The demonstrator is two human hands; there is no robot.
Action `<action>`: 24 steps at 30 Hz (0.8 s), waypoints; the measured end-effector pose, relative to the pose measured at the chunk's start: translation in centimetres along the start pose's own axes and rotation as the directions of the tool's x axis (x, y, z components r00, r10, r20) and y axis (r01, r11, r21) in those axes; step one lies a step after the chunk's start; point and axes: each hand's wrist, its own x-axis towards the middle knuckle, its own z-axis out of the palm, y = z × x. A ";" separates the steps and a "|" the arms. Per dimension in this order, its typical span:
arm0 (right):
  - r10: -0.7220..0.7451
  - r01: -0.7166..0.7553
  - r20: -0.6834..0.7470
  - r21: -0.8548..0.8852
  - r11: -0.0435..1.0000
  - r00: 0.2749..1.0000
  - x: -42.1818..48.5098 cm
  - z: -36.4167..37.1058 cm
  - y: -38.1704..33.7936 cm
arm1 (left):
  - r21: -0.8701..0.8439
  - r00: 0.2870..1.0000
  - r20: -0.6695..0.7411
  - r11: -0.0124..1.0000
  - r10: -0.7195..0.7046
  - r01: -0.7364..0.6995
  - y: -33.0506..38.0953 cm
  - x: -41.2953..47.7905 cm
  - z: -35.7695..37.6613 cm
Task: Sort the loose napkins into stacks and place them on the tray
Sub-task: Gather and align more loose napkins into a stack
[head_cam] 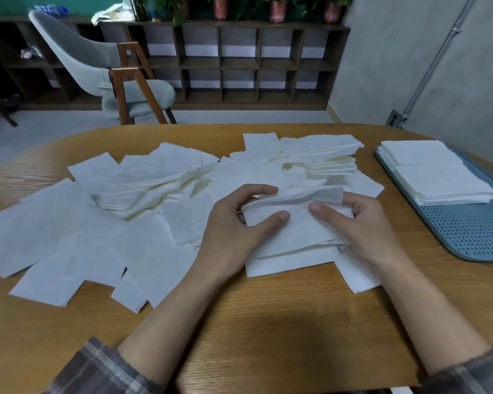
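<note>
Several loose white napkins lie scattered over the left and middle of the wooden table. Between my hands is a small napkin stack, its top sheet crumpled upward. My left hand grips the stack's left edge, thumb on top and fingers curled behind. My right hand grips the right edge the same way. At the right, a blue perforated tray carries two neat napkin stacks side by side at its far end.
A thicker untidy pile of napkins sits at the table's far middle. Behind the table stand a grey chair with wooden legs and a dark cubby shelf with potted plants. A wall runs along the right.
</note>
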 end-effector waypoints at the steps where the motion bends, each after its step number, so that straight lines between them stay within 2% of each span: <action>1: 0.027 -0.027 0.017 0.024 0.999 1.000 0.0 -0.1 0.0 | 0.000 1.000 -0.017 1.000 0.002 -0.002 0.0 0.0 -0.1; 4: 0.068 -0.073 0.076 0.074 0.995 0.995 -0.2 0.0 0.0 | -0.024 0.999 -0.041 1.000 0.007 -0.008 0.1 -0.1 -0.1; 8: 0.088 -0.095 0.116 0.051 0.994 0.989 -0.5 0.3 -0.2 | -0.040 1.000 -0.017 0.999 -0.017 0.017 0.1 -0.1 0.0; 14: 0.094 -0.091 0.072 -0.040 0.995 0.993 -0.5 0.6 -0.3 | -0.025 1.000 -0.007 0.999 -0.024 0.024 -0.7 0.2 0.1; 17: 0.093 -0.093 0.079 -0.009 0.996 0.992 -0.5 0.6 -0.4 | 0.049 1.000 -0.029 0.999 0.004 -0.003 -0.9 0.4 0.2; 21: 0.083 -0.086 0.115 0.022 0.996 0.990 -0.5 0.5 -0.3 | -0.006 0.999 0.041 1.000 -0.025 0.025 -0.7 0.5 0.2; 24: 0.058 -0.058 0.092 -0.006 0.998 0.994 -0.4 0.5 -0.2 | -0.055 1.000 0.021 0.998 0.003 -0.002 -0.9 0.5 0.2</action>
